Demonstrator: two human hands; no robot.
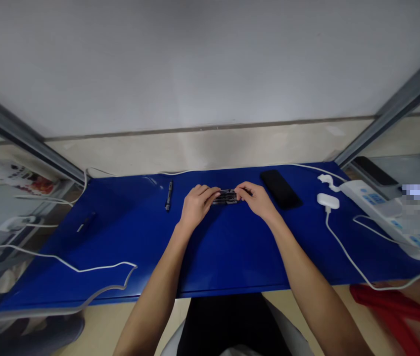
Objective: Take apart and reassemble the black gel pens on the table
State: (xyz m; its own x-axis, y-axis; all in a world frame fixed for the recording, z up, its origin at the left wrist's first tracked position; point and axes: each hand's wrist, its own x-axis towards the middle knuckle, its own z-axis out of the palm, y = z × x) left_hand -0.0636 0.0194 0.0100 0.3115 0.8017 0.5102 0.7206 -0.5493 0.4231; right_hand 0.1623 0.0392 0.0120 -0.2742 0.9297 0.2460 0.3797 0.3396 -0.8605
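Several dark pens [225, 198] lie side by side on the blue tabletop [232, 252], between my two hands. My left hand [197, 201] is closed on their left ends, thumb and fingers together. At their right ends my right hand [252, 197] pinches them with thumb and forefinger. The hands partly cover the pens. Apart from this group, a single dark pen [168, 196] lies to the left of my left hand.
A black phone [281, 189] is right of my right hand. Farther right are a white earbud case [327, 200] on a cable and a white power strip [388, 217]. A small dark object [86, 223] and a white cable [98, 268] lie left.
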